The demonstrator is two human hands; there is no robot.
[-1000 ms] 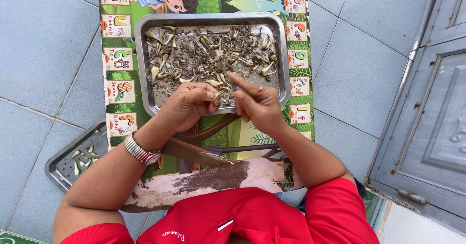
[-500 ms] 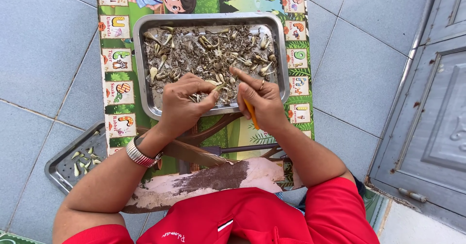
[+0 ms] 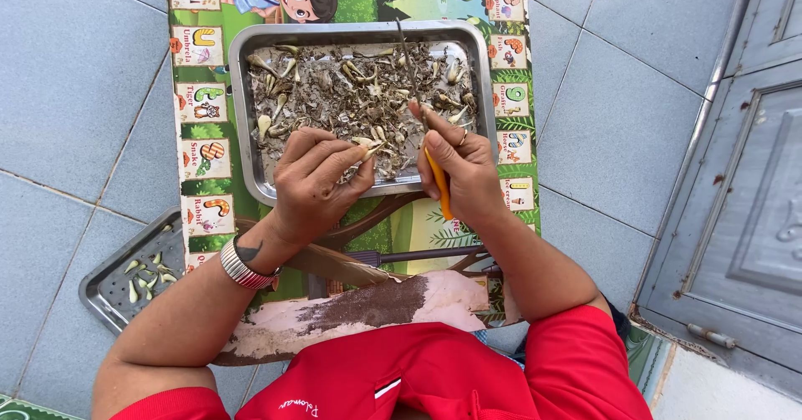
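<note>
A metal tray (image 3: 242, 119) holds a heap of dry husks and pale garlic cloves (image 3: 351, 94). My left hand (image 3: 313, 182) rests at the tray's near edge and pinches a pale clove (image 3: 369, 146) between thumb and fingers. Just to its right, my right hand (image 3: 459, 165) grips a small knife with an orange handle (image 3: 438, 186); its thin blade points up over the heap. A metal watch band (image 3: 242, 265) is on my left wrist.
The tray lies on a colourful picture mat (image 3: 200, 94) on blue-grey floor tiles. A second, smaller metal tray (image 3: 104, 278) with several peeled cloves sits at the lower left. A worn wooden board (image 3: 359, 307) lies near my lap. A grey door (image 3: 752, 178) stands at the right.
Both hands have moved forward from the tray's near rim onto the heap. My left hand now pinches a clove, and the knife blade has swung up over the tray.
</note>
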